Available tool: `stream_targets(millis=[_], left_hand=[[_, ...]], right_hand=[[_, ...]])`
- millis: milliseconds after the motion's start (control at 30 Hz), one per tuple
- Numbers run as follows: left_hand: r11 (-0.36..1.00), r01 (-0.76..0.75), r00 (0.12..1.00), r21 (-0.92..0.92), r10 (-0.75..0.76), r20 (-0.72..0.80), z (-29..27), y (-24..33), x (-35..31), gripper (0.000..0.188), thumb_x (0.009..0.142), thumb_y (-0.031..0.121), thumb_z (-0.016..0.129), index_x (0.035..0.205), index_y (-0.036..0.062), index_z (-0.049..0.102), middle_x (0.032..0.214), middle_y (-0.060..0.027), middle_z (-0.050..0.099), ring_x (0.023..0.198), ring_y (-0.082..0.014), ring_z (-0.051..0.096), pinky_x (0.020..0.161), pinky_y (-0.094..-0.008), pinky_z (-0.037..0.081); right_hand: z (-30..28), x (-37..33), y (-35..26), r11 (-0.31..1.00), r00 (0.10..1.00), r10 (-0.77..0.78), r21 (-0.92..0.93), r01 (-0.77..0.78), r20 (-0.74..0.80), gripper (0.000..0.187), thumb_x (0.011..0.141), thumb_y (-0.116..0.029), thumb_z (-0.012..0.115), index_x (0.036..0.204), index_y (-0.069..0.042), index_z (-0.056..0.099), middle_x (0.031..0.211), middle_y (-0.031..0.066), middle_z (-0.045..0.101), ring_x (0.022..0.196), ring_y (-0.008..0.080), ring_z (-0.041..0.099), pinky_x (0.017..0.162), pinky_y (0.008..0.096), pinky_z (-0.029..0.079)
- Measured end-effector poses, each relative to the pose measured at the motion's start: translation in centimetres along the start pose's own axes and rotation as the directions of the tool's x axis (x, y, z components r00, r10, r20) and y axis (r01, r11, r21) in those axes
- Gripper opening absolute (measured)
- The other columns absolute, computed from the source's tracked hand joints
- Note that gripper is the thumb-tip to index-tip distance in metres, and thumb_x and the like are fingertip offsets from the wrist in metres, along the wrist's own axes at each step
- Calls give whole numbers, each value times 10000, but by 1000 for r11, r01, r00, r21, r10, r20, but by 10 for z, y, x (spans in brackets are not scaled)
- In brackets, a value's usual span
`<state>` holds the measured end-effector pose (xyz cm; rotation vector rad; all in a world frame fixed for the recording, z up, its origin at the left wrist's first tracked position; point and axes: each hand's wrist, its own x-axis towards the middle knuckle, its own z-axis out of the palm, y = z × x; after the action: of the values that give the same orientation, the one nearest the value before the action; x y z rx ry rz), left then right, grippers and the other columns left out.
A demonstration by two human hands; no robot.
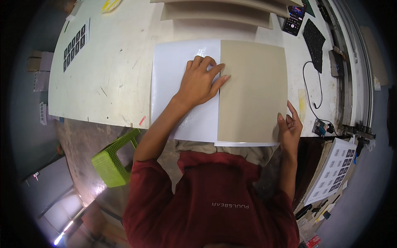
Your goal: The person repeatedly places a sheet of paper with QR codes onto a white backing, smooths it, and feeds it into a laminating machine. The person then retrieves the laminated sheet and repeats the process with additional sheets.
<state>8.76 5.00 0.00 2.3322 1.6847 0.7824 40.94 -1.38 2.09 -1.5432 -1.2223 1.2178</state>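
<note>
A beige board [253,93] lies over the right part of a glossy white sheet [169,62] near the table's front edge. A thin white strip of the sheet shows below the board's near edge. My left hand [199,82] rests on the sheet with its fingers bent; thumb and forefinger, apart, touch the board's left edge. At the board's right edge, low down, is my right hand [290,127]. Its thumb lies on the board and its forefinger runs along outside the edge, so the hand grips that edge.
Stacked beige boards [219,12] stand at the far side of the white table [111,78]. Far left lies a sheet of dark printed labels [76,47]. A phone [294,20], a black mat [314,43] and a cable [305,82] lie right. A green stool [109,165] stands below left.
</note>
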Motion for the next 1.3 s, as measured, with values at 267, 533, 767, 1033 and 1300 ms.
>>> stream_targets(millis=[267,533,767,1033,1300], left_hand=[[1000,-2,1000,10,2,3,0,1,1,355,939,350,666,1163,81,728,1061,-92,614,994,-269,520,866,-396,415],[999,-18,1000,37,17,20,-1,-1,1,379,933,380,672,1168,88,727,1077,-89,610,1001,-269,523,877,-396,413],[997,-50,996,56,46,76,-8,-1,2,501,891,470,701,1200,75,710,1107,-102,600,1037,-290,517,904,-414,406],[993,-58,987,100,42,155,-14,0,2,827,674,657,804,1255,82,677,1164,-94,582,1078,-300,513,929,-437,400],[983,0,973,181,-42,228,-15,10,4,885,617,665,833,1280,101,667,1223,-90,574,1119,-296,510,955,-456,396]], right_hand=[[-1,1,-1,998,1000,0,-70,0,-12,514,966,-24,617,1443,78,456,965,129,719,875,99,641,823,233,481],[-1,4,-2,994,1000,14,-109,-16,-19,512,960,-10,614,1442,75,464,897,95,706,805,73,606,781,213,462],[-3,4,-4,988,1000,21,-150,-22,-11,510,956,-1,615,1439,77,470,844,64,676,742,50,559,709,190,431],[-2,5,-3,988,999,31,-154,-33,-15,507,959,4,613,1439,79,466,930,112,704,827,78,609,771,207,462],[8,-6,-18,734,988,-76,-678,-36,-135,455,889,-79,729,1312,44,614,889,135,695,806,184,659,766,283,525]])
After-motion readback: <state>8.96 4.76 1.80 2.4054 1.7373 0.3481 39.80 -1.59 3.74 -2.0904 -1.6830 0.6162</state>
